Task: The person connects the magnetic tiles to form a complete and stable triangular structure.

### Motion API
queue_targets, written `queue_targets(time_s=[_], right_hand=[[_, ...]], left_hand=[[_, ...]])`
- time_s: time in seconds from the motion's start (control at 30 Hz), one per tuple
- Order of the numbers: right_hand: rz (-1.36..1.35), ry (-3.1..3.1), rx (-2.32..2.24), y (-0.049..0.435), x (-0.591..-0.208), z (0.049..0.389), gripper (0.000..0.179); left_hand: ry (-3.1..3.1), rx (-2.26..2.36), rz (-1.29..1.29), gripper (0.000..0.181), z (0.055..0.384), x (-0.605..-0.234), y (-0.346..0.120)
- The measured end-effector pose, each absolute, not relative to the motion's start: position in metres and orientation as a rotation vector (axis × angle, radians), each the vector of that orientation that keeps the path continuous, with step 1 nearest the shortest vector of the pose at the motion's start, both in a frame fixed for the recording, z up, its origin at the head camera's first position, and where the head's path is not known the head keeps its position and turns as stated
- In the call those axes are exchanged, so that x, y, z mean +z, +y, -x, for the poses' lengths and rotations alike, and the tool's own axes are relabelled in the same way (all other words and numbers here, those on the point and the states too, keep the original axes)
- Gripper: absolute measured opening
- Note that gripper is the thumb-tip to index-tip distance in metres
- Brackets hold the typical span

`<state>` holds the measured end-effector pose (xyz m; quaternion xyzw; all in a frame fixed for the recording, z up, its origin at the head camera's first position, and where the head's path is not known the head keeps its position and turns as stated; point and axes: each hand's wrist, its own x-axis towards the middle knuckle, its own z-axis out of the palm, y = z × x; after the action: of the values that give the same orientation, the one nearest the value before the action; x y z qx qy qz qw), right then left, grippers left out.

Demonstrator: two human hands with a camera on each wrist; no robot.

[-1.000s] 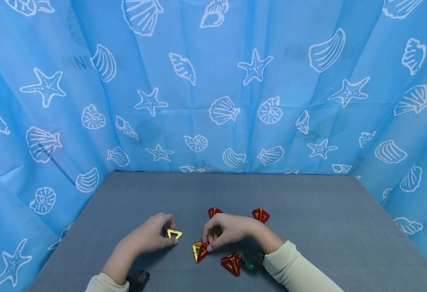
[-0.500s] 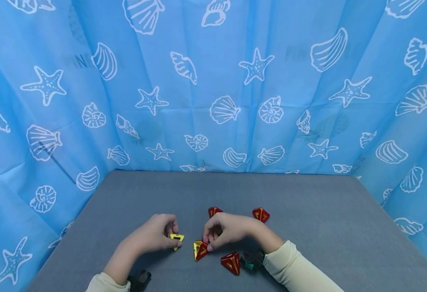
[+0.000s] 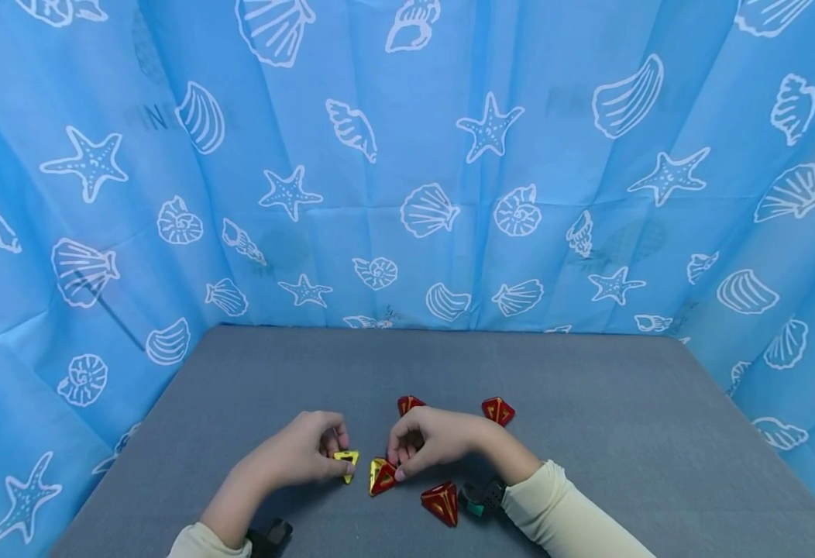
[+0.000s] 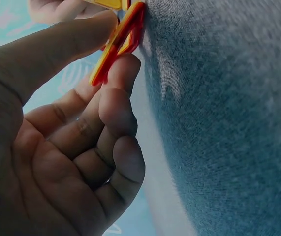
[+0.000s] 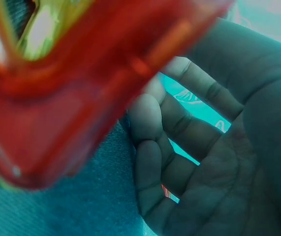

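Note:
My left hand pinches a small triangular tile between thumb and fingertips, just above the table. It looks yellow in the head view; in the left wrist view its edge shows yellow and red. A short gap to the right, my right hand pinches a red-and-yellow piece of joined triangular tiles at its right side. Near the right wrist lies a red pyramid of triangular tiles. In the right wrist view a large red triangular shape covers the right fingertips.
Behind the right hand sit a partly hidden red triangular piece and another red piece. They rest on a grey cloth-covered table. A blue curtain with white shells and starfish hangs around the back and sides.
My left hand has moved slightly right, bringing its tile closer to the right hand's piece. The tile has turned so one corner points down. The right hand has barely moved.

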<state>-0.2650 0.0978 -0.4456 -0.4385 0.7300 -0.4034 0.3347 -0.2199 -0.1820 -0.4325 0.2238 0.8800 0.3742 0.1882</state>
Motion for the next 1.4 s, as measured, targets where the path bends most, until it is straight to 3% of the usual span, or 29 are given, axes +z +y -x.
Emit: queue_targets(time_s=[1.4], right_hand=[[1.127, 1.893, -1.056, 0.098, -0.448, 0.266, 0.015]], left_hand=[[2.382, 1.152, -0.707, 0.016, 0.214, -0.428, -0.165]])
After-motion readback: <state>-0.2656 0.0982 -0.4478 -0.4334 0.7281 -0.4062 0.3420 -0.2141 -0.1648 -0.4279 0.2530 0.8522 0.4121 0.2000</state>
